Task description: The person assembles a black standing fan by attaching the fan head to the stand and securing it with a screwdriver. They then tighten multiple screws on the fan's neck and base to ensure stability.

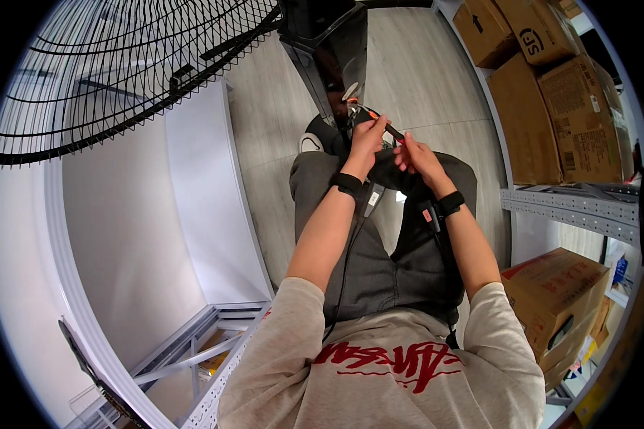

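Observation:
A slender black tool with orange-red parts, handle-like in shape, slants between my hands; its exact kind is unclear. My left hand closes round its upper part. At the lower end, the curled fingers and thumb of my right hand pinch it. Beyond my left hand stands a glossy black housing, narrowing toward me. Small metal and orange parts show at its lower end, partly hidden. Both wrists wear black bands, each with a small box hanging near it.
A large black wire fan guard fills the upper left. White shelving runs along the left. Cardboard boxes are stacked on a metal rack at the right, with another carton lower down. A thin cable crosses my lap.

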Tool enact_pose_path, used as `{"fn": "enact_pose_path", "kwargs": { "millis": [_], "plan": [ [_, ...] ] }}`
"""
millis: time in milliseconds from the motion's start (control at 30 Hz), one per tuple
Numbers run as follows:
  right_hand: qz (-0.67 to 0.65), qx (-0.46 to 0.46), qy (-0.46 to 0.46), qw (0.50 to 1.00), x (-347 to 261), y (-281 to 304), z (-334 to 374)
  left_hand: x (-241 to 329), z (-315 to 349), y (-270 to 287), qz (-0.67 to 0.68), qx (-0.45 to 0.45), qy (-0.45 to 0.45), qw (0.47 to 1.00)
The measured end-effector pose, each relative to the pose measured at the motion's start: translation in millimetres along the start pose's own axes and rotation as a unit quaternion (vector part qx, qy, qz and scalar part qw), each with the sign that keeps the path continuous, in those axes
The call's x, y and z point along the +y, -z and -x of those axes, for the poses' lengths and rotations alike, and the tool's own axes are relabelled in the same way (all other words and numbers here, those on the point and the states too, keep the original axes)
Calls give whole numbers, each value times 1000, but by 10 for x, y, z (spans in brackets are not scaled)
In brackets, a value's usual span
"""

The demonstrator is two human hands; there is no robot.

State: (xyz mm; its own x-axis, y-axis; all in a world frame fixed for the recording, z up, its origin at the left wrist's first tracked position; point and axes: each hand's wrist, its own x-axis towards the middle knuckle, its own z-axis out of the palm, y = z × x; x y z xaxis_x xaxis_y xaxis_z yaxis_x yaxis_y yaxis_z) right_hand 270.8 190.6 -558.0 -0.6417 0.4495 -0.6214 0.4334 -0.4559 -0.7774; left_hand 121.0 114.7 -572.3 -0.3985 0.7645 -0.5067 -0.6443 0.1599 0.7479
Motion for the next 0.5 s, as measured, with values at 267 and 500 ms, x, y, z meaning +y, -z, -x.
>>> {"fn": "enact_pose_path", "kwargs": {
  "millis": [267,500],
  "plan": [
    [8,61,129,990,60,-75,-13,50,31,-28,-2,1,20,1000],
    [-17,50,73,996,-59,-139,94,28,16,-4,9,-8,11,1000]
  ]
}}
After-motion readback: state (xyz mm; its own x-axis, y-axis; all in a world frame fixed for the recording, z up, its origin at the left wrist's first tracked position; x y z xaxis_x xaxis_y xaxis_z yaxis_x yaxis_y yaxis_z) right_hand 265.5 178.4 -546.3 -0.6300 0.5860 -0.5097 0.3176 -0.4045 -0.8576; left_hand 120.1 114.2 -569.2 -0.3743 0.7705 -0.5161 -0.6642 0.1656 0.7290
